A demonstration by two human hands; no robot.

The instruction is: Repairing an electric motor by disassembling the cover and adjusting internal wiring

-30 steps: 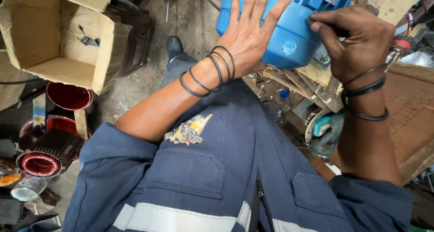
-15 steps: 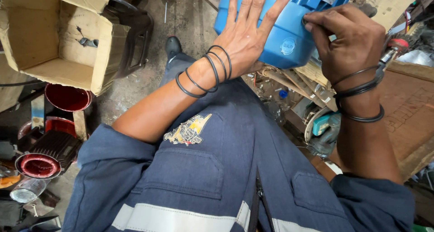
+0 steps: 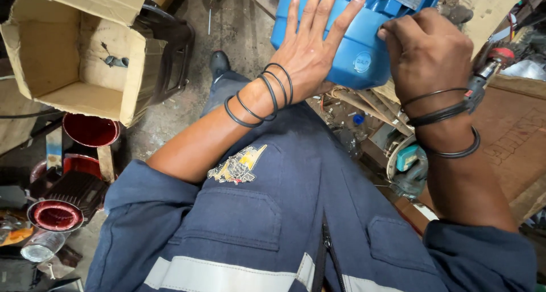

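A blue finned motor housing (image 3: 364,33) rests on a cluttered bench at top centre. My left hand (image 3: 310,50) lies flat on its left side, fingers spread, with several black rings around the wrist. My right hand (image 3: 429,56) curls over the housing's right end, fingers bent onto its edge; what the fingertips pinch is hidden. Black bands circle that wrist too. I wear dark blue overalls (image 3: 273,212) with a reflective stripe.
An open cardboard box (image 3: 74,59) sits on a dark chair at upper left. Red-wound stators (image 3: 57,212) and a red can (image 3: 91,130) stand on the floor at left. A red-handled tool (image 3: 489,64) and a teal power tool (image 3: 406,161) lie on the right.
My right hand has shifted slightly left and up along the blue housing's end. My left hand stays pressed flat on it.
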